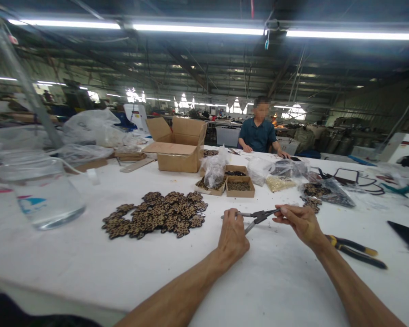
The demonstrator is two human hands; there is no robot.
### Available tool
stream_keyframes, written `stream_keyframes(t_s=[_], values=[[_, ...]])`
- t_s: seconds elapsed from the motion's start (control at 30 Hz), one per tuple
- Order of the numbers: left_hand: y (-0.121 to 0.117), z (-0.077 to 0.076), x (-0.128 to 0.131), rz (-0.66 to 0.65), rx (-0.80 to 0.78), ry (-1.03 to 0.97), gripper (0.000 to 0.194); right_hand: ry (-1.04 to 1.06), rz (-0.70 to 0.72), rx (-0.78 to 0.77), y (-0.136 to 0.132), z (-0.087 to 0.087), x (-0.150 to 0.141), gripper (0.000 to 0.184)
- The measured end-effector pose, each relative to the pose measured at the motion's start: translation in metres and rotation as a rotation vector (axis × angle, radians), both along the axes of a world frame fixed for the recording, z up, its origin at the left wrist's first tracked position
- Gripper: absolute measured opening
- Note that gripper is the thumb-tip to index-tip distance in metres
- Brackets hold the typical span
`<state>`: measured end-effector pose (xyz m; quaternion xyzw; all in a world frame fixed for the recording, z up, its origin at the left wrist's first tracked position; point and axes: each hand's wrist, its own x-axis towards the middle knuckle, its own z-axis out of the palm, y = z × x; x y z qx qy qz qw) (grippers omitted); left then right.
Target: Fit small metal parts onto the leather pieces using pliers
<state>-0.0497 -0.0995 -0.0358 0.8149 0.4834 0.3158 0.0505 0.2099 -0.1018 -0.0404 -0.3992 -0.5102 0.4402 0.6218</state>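
My left hand is closed around the handles of long-nosed pliers, whose jaws point to the right. At the jaw tips, the fingers of my right hand are pinched together; what they hold is too small to make out. Left of my hands lies a spread pile of leopard-print patches with dark, scalloped edges. Partly behind my right wrist, yellow-and-black handled pliers rest on the white table. Tiny bits are scattered on the tabletop near the pliers.
Small cardboard trays of metal bits stand beyond my hands, with plastic bags around them. Behind is an open carton. A large clear jar stands left, a dark flat object right. Across the table sits a person.
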Motion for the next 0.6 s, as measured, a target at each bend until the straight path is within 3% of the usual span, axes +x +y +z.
stream_keyframes(t_s=[0.3,0.6], values=[[0.003,-0.007,-0.001,0.001,0.034,0.023,0.037,-0.009,0.0,-0.011,0.0,-0.001,-0.002,0.046],[-0.004,0.005,0.004,0.082,-0.054,0.104,0.032,0.024,-0.004,0.009,-0.001,0.0,-0.008,0.04]])
